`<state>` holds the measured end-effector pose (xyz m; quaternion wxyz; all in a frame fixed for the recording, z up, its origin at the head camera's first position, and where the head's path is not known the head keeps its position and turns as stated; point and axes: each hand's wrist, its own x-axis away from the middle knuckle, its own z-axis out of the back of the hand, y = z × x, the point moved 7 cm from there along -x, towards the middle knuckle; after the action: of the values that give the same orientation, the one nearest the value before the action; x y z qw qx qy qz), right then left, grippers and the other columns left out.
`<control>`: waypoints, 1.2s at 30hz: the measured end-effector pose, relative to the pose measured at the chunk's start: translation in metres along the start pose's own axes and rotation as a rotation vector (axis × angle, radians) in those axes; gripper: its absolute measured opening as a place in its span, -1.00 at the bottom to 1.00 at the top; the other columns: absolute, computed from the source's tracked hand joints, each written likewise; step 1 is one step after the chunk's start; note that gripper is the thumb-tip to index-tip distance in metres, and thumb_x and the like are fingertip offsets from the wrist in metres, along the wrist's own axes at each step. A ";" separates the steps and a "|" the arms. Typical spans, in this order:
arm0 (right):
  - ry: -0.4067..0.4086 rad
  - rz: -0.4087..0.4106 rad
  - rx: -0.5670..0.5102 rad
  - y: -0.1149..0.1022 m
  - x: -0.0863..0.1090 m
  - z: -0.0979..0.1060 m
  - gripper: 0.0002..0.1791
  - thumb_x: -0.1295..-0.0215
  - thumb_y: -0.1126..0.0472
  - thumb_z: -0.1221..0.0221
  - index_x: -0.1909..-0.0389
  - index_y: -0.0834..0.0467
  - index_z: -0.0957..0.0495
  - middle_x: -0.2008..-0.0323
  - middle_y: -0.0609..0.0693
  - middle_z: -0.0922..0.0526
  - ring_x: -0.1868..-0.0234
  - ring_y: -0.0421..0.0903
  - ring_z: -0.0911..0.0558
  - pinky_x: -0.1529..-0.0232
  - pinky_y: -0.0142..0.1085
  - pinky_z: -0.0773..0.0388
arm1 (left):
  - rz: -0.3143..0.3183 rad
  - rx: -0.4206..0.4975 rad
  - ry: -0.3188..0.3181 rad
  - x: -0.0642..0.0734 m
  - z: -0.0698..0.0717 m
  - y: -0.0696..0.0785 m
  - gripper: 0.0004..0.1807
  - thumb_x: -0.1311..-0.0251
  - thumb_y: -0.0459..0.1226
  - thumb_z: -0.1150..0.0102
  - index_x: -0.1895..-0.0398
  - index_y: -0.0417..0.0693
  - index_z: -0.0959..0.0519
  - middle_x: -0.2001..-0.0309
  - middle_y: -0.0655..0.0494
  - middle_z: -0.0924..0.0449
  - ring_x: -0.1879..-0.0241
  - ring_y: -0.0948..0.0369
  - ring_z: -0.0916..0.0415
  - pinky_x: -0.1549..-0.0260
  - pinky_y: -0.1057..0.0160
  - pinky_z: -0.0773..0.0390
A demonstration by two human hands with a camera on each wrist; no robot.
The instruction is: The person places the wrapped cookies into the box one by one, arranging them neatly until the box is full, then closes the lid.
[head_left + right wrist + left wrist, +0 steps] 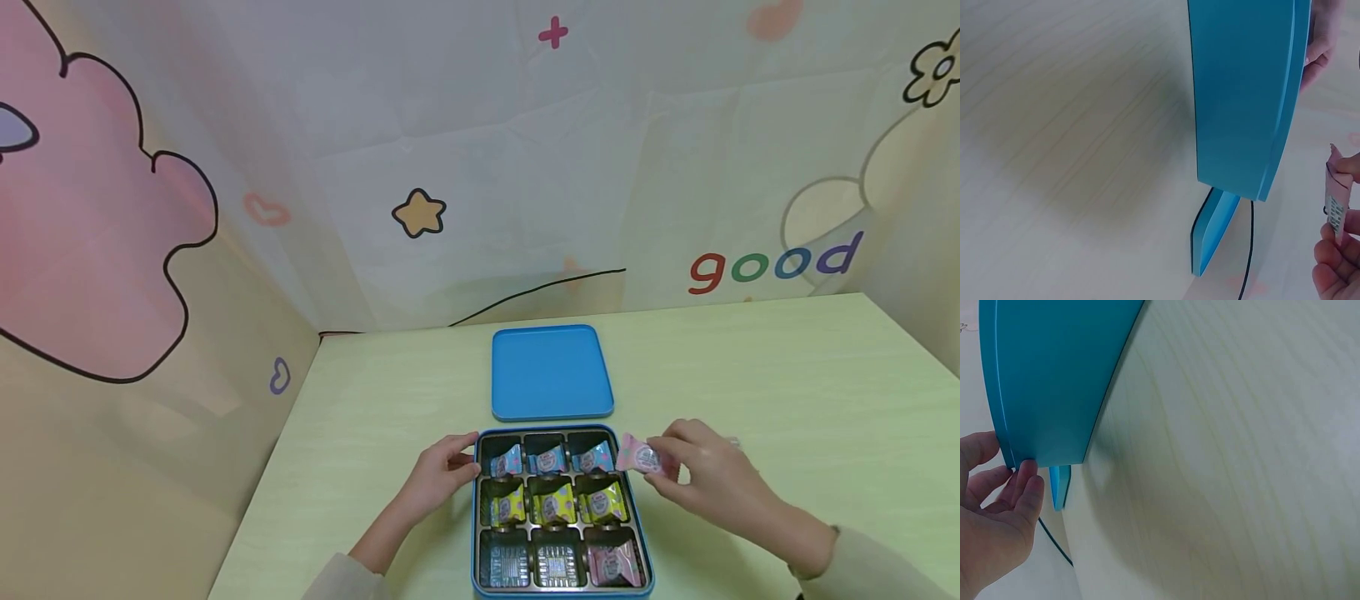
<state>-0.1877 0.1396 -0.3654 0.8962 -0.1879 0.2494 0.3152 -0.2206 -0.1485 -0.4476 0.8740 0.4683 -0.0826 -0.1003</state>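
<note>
A blue tin box (pixel 649 542) with a black divided tray stands on the table. My left hand (pixel 438 477) touches its far left corner with fingertips and thumb, also visible at the wall of the tin in the left wrist view. Thumb and fingers of my right hand (pixel 712 475) pinch a pink wrapped candy (pixel 639 455) above the tin's far right rim. Blue candies (pixel 549 460) fill the far row and yellow candies (pixel 555 505) the middle row. In the near row, one pink candy (pixel 615 565) lies in the right compartment; the left and middle ones show bare bottoms.
Behind the tin, a blue lid (pixel 552 372) lies flat on the pale wooden table (pixel 787 375). A small whitish object (pixel 733 442) shows partly behind my right hand. A printed cloth backdrop (pixel 510 167) rises at the table's far edge.
</note>
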 end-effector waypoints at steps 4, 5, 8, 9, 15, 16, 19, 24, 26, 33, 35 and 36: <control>0.019 0.037 -0.001 -0.006 -0.001 -0.001 -0.69 0.39 0.18 -0.39 0.47 0.14 -0.62 0.55 -0.26 -0.39 0.47 -0.35 -0.31 0.62 -0.60 -0.26 | -0.001 0.001 0.000 0.000 0.000 0.000 -0.49 -0.15 -0.32 -0.04 -0.20 -0.24 -0.28 -0.11 -0.14 -0.37 0.06 0.04 -0.46 0.10 0.10 -0.48; 0.025 0.048 -0.004 -0.008 -0.001 -0.001 -0.69 0.39 0.18 -0.39 0.47 0.13 -0.62 0.55 -0.26 -0.39 0.48 -0.35 -0.31 0.62 -0.61 -0.25 | 0.000 0.002 0.000 0.000 0.000 0.000 -0.49 -0.15 -0.32 -0.04 -0.20 -0.24 -0.28 -0.11 -0.14 -0.37 0.06 0.04 -0.46 0.10 0.10 -0.48; 0.029 0.069 -0.025 -0.012 -0.001 -0.002 -0.70 0.36 0.18 -0.39 0.47 0.13 -0.62 0.56 -0.25 -0.37 0.47 -0.36 -0.30 0.58 -0.59 -0.28 | 0.000 0.007 -0.001 0.000 0.000 0.001 -0.49 -0.14 -0.33 -0.04 -0.20 -0.25 -0.28 -0.11 -0.14 -0.37 0.06 0.03 -0.46 0.10 0.10 -0.48; 0.025 0.069 -0.033 -0.013 -0.002 -0.003 -0.71 0.34 0.17 -0.39 0.46 0.13 -0.62 0.56 -0.26 -0.36 0.47 -0.35 -0.29 0.57 -0.58 -0.28 | -0.001 0.008 -0.001 0.000 0.000 0.001 -0.49 -0.14 -0.33 -0.04 -0.20 -0.25 -0.28 -0.11 -0.14 -0.36 0.06 0.04 -0.46 0.10 0.10 -0.48; 0.022 0.089 -0.056 -0.021 -0.001 -0.005 -0.72 0.25 0.11 -0.37 0.43 0.11 -0.62 0.53 -0.25 -0.36 0.45 -0.35 -0.28 0.55 -0.61 -0.27 | 0.000 0.010 -0.002 0.000 0.000 0.001 -0.49 -0.15 -0.33 -0.04 -0.20 -0.25 -0.28 -0.12 -0.15 -0.36 0.06 0.04 -0.46 0.11 0.10 -0.49; 0.026 0.097 -0.063 -0.022 -0.001 -0.006 -0.72 0.26 0.11 -0.37 0.44 0.11 -0.62 0.53 -0.25 -0.37 0.45 -0.35 -0.29 0.53 -0.63 -0.27 | 0.000 0.010 -0.002 0.000 0.000 0.001 -0.49 -0.15 -0.33 -0.04 -0.20 -0.25 -0.28 -0.11 -0.15 -0.36 0.06 0.04 -0.46 0.11 0.10 -0.49; 0.036 0.122 -0.077 -0.026 0.000 -0.008 -0.73 0.26 0.13 -0.36 0.44 0.12 -0.62 0.53 -0.24 -0.37 0.45 -0.36 -0.29 0.50 -0.67 -0.23 | 0.000 0.008 -0.003 0.000 0.000 0.001 -0.49 -0.15 -0.33 -0.04 -0.20 -0.25 -0.28 -0.11 -0.15 -0.36 0.06 0.04 -0.46 0.11 0.10 -0.49; 0.025 0.142 -0.090 -0.032 0.001 -0.011 -0.69 0.33 0.17 -0.37 0.43 0.14 -0.62 0.50 -0.23 -0.38 0.44 -0.36 -0.29 0.49 -0.68 -0.22 | -0.001 0.012 -0.004 0.001 0.000 0.002 -0.49 -0.14 -0.33 -0.05 -0.20 -0.24 -0.29 -0.11 -0.15 -0.36 0.07 0.04 -0.46 0.12 0.12 -0.49; 0.021 0.148 -0.099 -0.034 0.001 -0.013 -0.68 0.33 0.17 -0.37 0.42 0.14 -0.62 0.50 -0.23 -0.38 0.44 -0.36 -0.28 0.49 -0.68 -0.21 | -0.001 0.020 -0.005 0.004 0.001 0.009 -0.49 -0.14 -0.34 -0.04 -0.19 -0.27 -0.29 -0.11 -0.18 -0.36 0.07 0.01 -0.46 0.13 0.11 -0.49; -0.002 0.144 -0.109 -0.042 0.001 -0.017 -0.69 0.31 0.15 -0.37 0.42 0.13 -0.62 0.49 -0.23 -0.39 0.43 -0.36 -0.27 0.48 -0.67 -0.23 | 0.013 0.018 -0.008 0.001 0.000 0.002 -0.49 -0.14 -0.33 -0.05 -0.19 -0.23 -0.29 -0.11 -0.14 -0.36 0.06 0.04 -0.46 0.13 0.14 -0.50; -0.010 0.144 -0.109 -0.044 0.001 -0.019 -0.69 0.29 0.14 -0.37 0.41 0.13 -0.63 0.47 -0.23 -0.40 0.42 -0.37 -0.27 0.48 -0.67 -0.24 | 0.014 0.016 -0.008 0.000 0.000 0.001 -0.49 -0.14 -0.32 -0.05 -0.19 -0.23 -0.30 -0.11 -0.14 -0.37 0.06 0.04 -0.46 0.13 0.14 -0.50; -0.010 0.149 -0.113 -0.046 0.001 -0.019 -0.69 0.29 0.13 -0.37 0.41 0.13 -0.63 0.47 -0.22 -0.40 0.42 -0.37 -0.27 0.48 -0.67 -0.23 | 0.018 0.015 -0.008 0.000 0.000 0.001 -0.49 -0.14 -0.32 -0.05 -0.19 -0.22 -0.30 -0.11 -0.14 -0.37 0.06 0.04 -0.46 0.13 0.14 -0.50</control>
<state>-0.1633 0.0970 -0.3730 0.8594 -0.2175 0.2400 0.3957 -0.2203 -0.1479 -0.4475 0.8709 0.4737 -0.0911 -0.0939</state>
